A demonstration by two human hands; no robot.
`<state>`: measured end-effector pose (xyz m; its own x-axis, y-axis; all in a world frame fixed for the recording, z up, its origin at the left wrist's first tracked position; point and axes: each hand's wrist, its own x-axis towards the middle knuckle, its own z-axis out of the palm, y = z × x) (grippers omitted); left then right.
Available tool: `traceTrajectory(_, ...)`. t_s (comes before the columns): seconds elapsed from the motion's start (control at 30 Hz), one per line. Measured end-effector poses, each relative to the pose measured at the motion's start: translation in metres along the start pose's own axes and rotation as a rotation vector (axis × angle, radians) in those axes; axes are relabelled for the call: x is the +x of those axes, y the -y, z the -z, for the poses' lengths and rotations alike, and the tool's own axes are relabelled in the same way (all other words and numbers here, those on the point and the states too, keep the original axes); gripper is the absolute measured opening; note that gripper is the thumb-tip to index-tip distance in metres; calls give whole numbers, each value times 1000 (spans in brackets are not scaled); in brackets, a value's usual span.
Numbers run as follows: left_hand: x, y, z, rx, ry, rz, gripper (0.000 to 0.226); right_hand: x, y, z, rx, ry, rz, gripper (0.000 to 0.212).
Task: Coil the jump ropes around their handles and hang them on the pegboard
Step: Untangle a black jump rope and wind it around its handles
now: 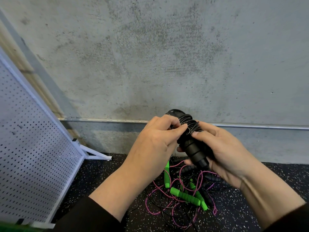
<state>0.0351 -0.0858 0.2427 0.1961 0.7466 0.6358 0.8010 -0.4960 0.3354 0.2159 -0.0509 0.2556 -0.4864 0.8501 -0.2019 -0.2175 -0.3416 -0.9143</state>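
Black handles (pixel 194 150) are gripped by right hand (pixel 224 151), left hand (pixel 155 139) fingers pinched on thin, springy cord (pixel 189 123), likely to uncoil w/o pressure.

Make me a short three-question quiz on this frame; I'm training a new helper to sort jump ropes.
1. True or false: the black rope is already wound around the black handles.
2. Which hands grip that bundle? A) left only B) right only C) both
3. What colour are the foam handles lying on the floor?

Key:
1. True; coils show between the left hand and right hand.
2. C.
3. Green, tangled with a pink rope; the pegboard stands to the left.
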Motion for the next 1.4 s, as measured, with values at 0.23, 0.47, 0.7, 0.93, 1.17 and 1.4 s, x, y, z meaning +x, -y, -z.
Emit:
traceTrajectory(0.23,0,2,1,-5,2,34,31,0,1,-1,-10,-23,-16,23)
traceTrajectory(0.47,-3,4,0,-61,-1,95,37,0,5,-3,-6,-13,-15,21)
traceTrajectory(0.7,-1,-1,-4,-59,-62,94,37,1,5,-6,15,-12,22,28)
traceTrajectory(0.93,-2,2,-1,-105,9,60,40,-1,3,-9,-10,-93,19,17)
traceTrajectory(1.17,-6,0,-6,-83,-3,104,40,-1,4,-12,16,-92,2,27)
traceTrajectory(1.4,-4,-3,-4,-151,34,150,37,-1,6,-11,2,-67,-3,34)
